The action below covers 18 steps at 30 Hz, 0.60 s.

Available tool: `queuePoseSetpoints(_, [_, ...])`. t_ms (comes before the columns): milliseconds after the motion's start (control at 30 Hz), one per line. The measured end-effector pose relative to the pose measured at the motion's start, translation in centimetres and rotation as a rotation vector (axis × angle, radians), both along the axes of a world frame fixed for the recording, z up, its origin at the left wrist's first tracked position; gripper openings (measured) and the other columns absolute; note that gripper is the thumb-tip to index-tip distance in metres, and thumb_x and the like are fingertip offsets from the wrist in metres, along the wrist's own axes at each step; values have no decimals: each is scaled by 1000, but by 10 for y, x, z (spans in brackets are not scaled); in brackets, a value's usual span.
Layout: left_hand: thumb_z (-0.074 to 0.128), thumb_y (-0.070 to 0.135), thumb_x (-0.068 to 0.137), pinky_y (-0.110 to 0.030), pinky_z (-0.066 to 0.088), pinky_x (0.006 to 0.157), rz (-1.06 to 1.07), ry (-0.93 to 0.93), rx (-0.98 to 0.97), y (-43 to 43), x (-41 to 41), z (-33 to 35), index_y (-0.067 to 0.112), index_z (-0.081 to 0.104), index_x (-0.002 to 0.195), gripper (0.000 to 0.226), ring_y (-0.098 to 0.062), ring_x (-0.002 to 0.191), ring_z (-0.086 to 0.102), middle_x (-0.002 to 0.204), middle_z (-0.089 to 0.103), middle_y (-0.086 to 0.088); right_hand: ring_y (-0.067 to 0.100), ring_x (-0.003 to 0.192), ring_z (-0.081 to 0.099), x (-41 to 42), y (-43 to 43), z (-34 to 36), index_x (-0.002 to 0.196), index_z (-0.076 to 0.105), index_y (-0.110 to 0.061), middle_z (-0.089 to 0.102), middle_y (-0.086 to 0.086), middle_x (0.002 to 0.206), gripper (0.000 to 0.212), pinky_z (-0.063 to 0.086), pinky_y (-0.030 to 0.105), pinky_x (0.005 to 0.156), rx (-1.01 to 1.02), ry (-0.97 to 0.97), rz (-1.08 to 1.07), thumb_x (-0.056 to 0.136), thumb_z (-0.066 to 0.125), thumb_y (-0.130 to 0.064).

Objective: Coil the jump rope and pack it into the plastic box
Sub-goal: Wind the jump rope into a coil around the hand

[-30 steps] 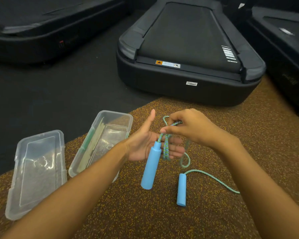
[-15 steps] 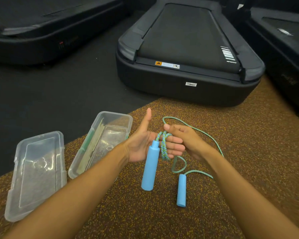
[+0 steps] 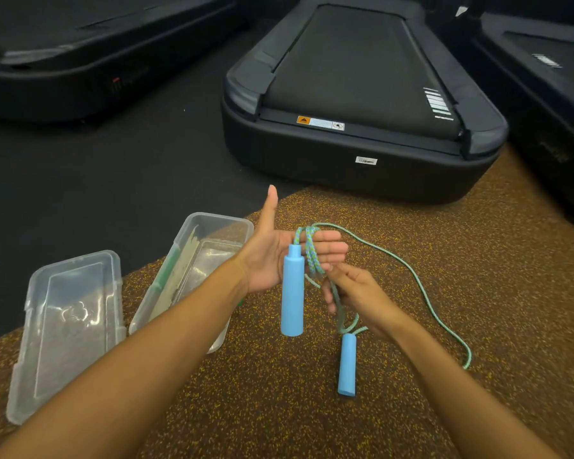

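Observation:
My left hand is held flat, thumb up, with the green-blue jump rope wound in loops around its fingers. One blue handle hangs down from the palm. My right hand sits just below the left fingers, pinching the rope strand. The second blue handle lies on the speckled brown mat, with loose rope curving off to the right. The clear plastic box stands open to the left of my hands, and its clear lid lies further left.
A black treadmill sits straight ahead at the mat's far edge. Another treadmill is at the right and a third at the back left. Dark floor borders the speckled brown mat on the left.
My right hand has dropped from above the left fingers to below them, carrying the rope around the left hand. The loose rope loop has swung out to the right.

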<state>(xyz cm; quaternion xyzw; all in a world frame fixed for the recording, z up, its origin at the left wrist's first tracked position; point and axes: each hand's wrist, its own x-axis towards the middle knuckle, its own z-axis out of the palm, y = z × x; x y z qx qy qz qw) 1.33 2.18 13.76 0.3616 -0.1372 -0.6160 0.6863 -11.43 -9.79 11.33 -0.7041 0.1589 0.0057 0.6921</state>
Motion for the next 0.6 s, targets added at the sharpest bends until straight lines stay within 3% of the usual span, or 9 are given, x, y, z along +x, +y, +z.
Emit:
queuePoseSetpoints(100, [22,89,63,-39,42,101,-12,-15,17,-1,2,3,-5,58,118,115,-31,113,59,120,62,-24,14,48,57,-4,2,3,93,59,-12,56,9,63,20,48,20,53,-43,21,104,95,40,-18])
queuePoseSetpoints(200, [24,89,63,-38,44,101,-12,-8,15,-1,2,3,-5,54,123,115,-31,118,56,126,57,-24,18,53,59,-9,6,5,85,54,-14,57,10,65,17,51,23,54,-100,73,204,96,40,-16])
queuePoseSetpoints(300, [22,89,64,-38,43,102,-2,-1,21,0,4,1,-5,50,126,116,-30,121,54,130,55,-23,24,58,59,-11,8,2,82,47,-9,59,4,64,16,48,31,60,-357,115,306,95,43,-18])
queuePoseSetpoints(467, [23,89,63,-37,41,104,-27,-34,54,3,10,-1,-4,46,130,117,-30,123,52,131,54,-23,19,53,62,-11,8,36,74,49,-11,63,6,63,27,49,28,55,-728,208,488,93,48,-30])
queuePoseSetpoints(600, [22,89,63,-37,48,95,-111,-89,94,2,5,-1,-2,49,128,115,-27,111,61,122,61,-18,9,58,47,-1,3,76,77,60,-15,53,-4,62,31,41,31,63,-1085,156,497,87,52,-42])
